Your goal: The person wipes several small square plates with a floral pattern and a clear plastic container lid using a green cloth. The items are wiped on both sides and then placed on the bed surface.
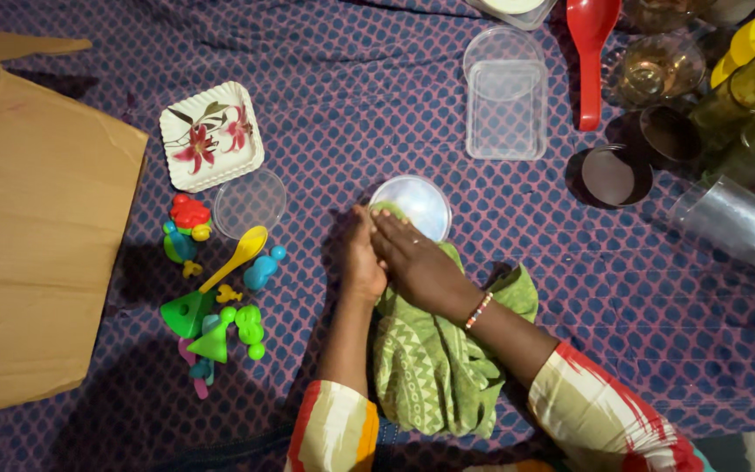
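A round clear plastic lid [419, 203] rests on the patterned cloth floor covering in the middle of the view. My left hand [362, 262] stands on its edge against the lid's left rim and appears to grip it. My right hand [414, 260] lies palm down on a green patterned cloth [421, 367] and presses a fold of it onto the lid's near edge. The rest of the green cloth trails back under both forearms. A beaded bracelet [479, 310] sits on my right wrist.
A cardboard box [37, 227] fills the left side. Beside it are a square floral plate [211, 135], a round clear lid [249, 203], a yellow spoon [238, 255] and several small plastic toys [211, 328]. A clear rectangular container [506, 109], a red spoon [590, 52] and glasses [657, 70] lie at the far right.
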